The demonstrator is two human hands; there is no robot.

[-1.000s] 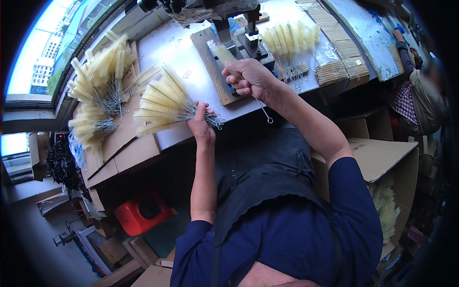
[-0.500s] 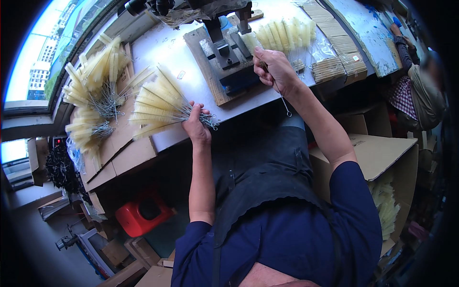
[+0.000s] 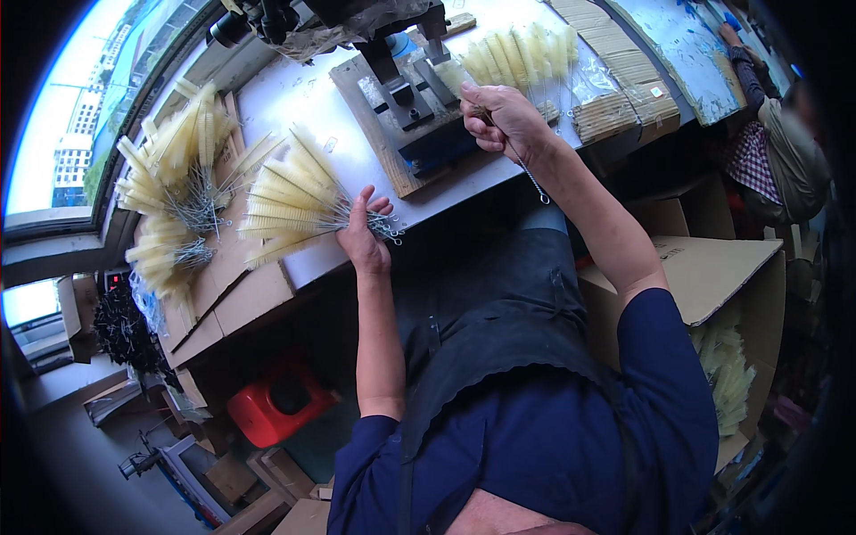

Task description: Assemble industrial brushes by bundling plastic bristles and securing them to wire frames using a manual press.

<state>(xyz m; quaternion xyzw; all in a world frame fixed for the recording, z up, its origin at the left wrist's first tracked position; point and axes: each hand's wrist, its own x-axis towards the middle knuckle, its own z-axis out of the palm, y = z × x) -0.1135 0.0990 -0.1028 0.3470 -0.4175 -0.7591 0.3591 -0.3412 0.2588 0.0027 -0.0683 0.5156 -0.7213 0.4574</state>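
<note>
My left hand [image 3: 364, 234] is closed around the wire stems of a fanned bunch of tube brushes [image 3: 290, 203] with pale yellow bristles, its thumb raised. Their looped wire ends stick out to the right of the hand. My right hand [image 3: 510, 123] grips a single tube brush by its twisted wire stem [image 3: 531, 178], the looped end hanging below the palm. Pale bristles [image 3: 452, 75] show beyond the right fingers, beside the metal die block of a bench press [image 3: 403, 105]; whether they belong to the held brush I cannot tell.
More brushes [image 3: 522, 55] lie in a row behind my right hand, and heaps of them [image 3: 178, 143] rest on cardboard at the left. Flattened cardboard [image 3: 615, 111] lies at right. A carton [image 3: 713, 276] holding brushes, a red stool [image 3: 276, 406] and a co-worker [image 3: 785, 160] are nearby.
The whole view has shifted slightly. My right hand stays beside the press with its brush, the wire stem tilted a little more to the right. My left thumb has lifted somewhat.
</note>
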